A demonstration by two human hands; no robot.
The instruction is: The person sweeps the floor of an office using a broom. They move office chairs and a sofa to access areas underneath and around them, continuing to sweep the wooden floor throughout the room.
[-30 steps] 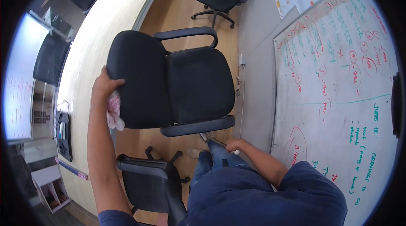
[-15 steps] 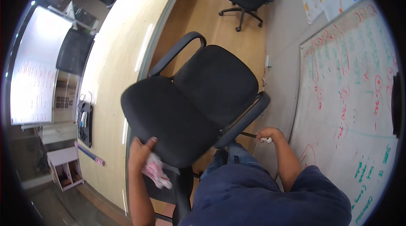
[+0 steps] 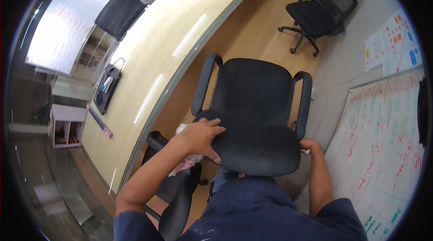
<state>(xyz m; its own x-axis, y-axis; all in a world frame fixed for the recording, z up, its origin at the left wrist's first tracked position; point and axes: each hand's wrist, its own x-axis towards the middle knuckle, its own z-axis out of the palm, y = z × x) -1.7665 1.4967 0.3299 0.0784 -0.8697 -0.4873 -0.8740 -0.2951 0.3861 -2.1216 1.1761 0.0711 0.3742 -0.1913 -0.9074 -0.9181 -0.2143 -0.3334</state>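
Note:
A black office chair, its seat (image 3: 259, 148) toward me and its backrest (image 3: 252, 87) beyond, faces me between two looped armrests. My left hand (image 3: 200, 136) lies on the seat's left edge, fingers spread over the top. A crumpled white and pink cloth (image 3: 186, 165) shows on both sides of that wrist, pressed or held under the palm. By the seat's right side, below the armrest (image 3: 305, 105), my right hand (image 3: 310, 145) is closed round a small white-ended thing (image 3: 306, 152). Its fingers are partly hidden by the seat.
A long pale table (image 3: 158, 60) runs along the left, with a black tray (image 3: 108, 91) of cables on it. Another black chair (image 3: 173, 191) stands close at my left. A wheeled mesh chair (image 3: 320, 15) is farther off. A written-on whiteboard (image 3: 374, 141) lines the right wall.
The chair has turned to face me squarely and sits nearer. My left hand has moved from the front edge up onto the seat, cloth along with it. My right hand is now against the seat's side.

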